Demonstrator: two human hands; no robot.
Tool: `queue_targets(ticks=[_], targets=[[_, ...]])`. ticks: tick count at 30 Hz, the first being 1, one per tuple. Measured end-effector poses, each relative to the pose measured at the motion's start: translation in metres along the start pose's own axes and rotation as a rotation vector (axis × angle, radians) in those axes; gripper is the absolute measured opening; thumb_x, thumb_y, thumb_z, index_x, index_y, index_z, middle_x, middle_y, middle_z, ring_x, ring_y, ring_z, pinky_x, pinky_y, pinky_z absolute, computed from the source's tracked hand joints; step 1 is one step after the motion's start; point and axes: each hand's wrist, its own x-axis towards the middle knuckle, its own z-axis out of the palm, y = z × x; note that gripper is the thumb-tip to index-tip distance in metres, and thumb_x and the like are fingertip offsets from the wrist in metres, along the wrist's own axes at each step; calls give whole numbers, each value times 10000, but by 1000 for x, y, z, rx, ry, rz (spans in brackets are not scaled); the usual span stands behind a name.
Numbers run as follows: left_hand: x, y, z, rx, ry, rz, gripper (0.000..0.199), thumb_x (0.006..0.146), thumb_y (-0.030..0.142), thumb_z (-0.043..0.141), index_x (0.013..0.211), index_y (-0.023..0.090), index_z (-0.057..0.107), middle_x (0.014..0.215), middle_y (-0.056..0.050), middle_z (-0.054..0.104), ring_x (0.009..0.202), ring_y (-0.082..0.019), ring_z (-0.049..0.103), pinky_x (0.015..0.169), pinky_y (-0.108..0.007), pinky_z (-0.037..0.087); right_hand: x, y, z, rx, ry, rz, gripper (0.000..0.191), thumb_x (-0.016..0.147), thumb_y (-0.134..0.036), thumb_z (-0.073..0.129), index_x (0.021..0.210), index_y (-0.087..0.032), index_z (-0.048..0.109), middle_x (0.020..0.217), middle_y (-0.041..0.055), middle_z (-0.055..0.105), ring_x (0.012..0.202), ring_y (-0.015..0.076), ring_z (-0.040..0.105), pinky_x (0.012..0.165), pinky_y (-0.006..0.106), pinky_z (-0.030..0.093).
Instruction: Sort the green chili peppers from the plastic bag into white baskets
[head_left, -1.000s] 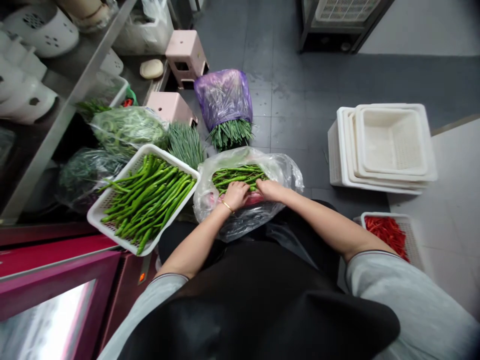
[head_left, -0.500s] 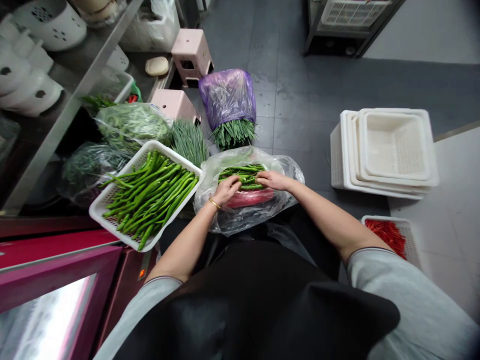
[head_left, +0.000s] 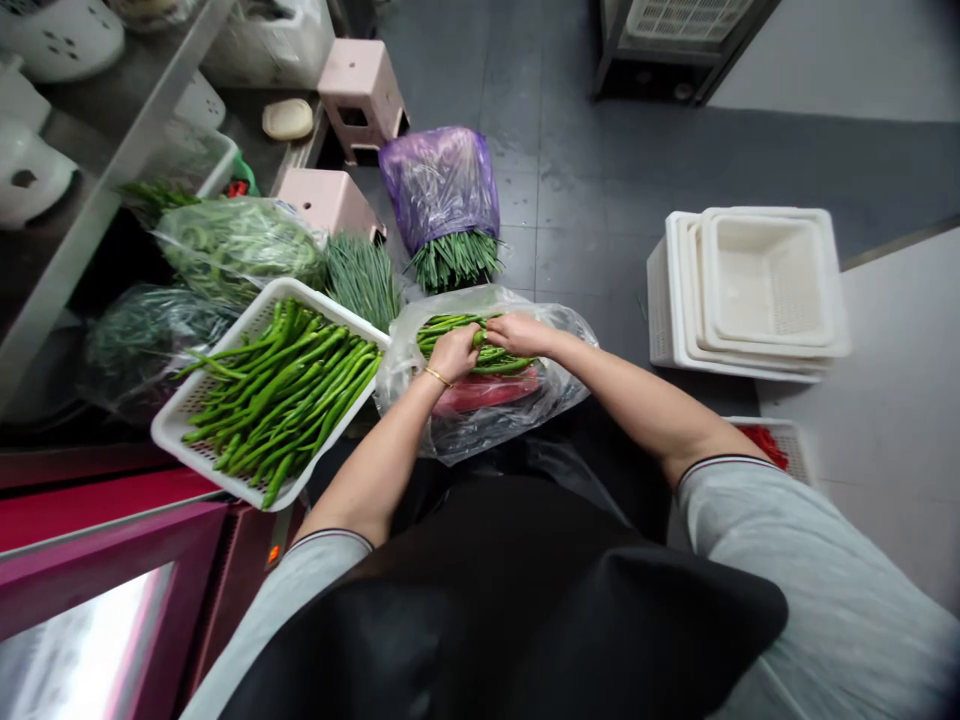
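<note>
A clear plastic bag (head_left: pixel 397 360) lies opened out in front of my lap, with long green chili peppers (head_left: pixel 442 323) and a red wrapping (head_left: pixel 487 392) in it. Over these peppers my left hand (head_left: pixel 454 353) is closed, a green pepper end showing at its fingertips. My right hand (head_left: pixel 517 333) meets it there, its fingers closed at the same pepper ends; the fingers partly hide what they grip. To the left, a white plastic basket (head_left: pixel 176 425) holds many more long green peppers (head_left: pixel 289 385), lying mostly side by side.
Beyond the bag lie a purple bag (head_left: pixel 442 185) of green stalks and a loose green bunch (head_left: pixel 361 275). Pink stools (head_left: pixel 364 90) and bagged greens (head_left: pixel 240 245) stand left. Stacked white baskets (head_left: pixel 772 285) and a basket of red peppers (head_left: pixel 799 450) are at right.
My hands have come together over the bag, the right one moving left to the left one. Green pepper ends now show between them. The whole view has shifted slightly.
</note>
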Motion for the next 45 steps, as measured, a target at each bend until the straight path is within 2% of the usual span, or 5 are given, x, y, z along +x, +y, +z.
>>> queue_targets(ticks=[5, 16, 23, 38, 45], targets=[[-2, 2, -20, -150, 53, 180, 202, 814, 181, 491, 976, 138, 606, 857, -69, 664, 790, -189, 589, 750, -292, 448, -34, -6, 14, 387, 1, -9, 520, 1031, -438, 118, 939, -152, 542, 607, -17, 519, 508, 100, 457, 599, 246, 459], [-22, 50, 55, 242, -116, 94, 394, 871, 135, 461, 1254, 113, 552, 1195, -172, 595, 1066, -242, 575, 869, -340, 473, -60, 24, 32, -344, -159, 289, 324, 957, -304, 422, 1100, -98, 629, 1052, 191, 663, 1019, 289, 588, 878, 394, 440], [-25, 26, 10, 128, -132, 349, 265, 823, 143, 488, 1007, 159, 678, 965, -113, 676, 1014, -250, 545, 928, -395, 437, -87, 10, 8, 233, -189, 88, 481, 978, -502, 373, 842, -131, 649, 641, 38, 611, 607, 141, 564, 673, 287, 464], [-29, 41, -6, 444, -125, 28, 333, 872, 88, 392, 1113, 155, 612, 1106, -132, 643, 1041, -231, 608, 792, -304, 492, 1, 37, 29, -429, -12, 324, 388, 949, -186, 332, 1176, -55, 618, 1162, 229, 628, 1062, 297, 589, 885, 392, 451], [-30, 44, 7, 325, -602, 104, 283, 758, 338, 638, 1000, 204, 695, 928, -107, 713, 866, -272, 674, 760, -344, 512, -3, 43, 46, -434, -36, 334, 377, 952, -309, 421, 1202, -96, 607, 1216, 215, 599, 1061, 300, 584, 885, 413, 434]])
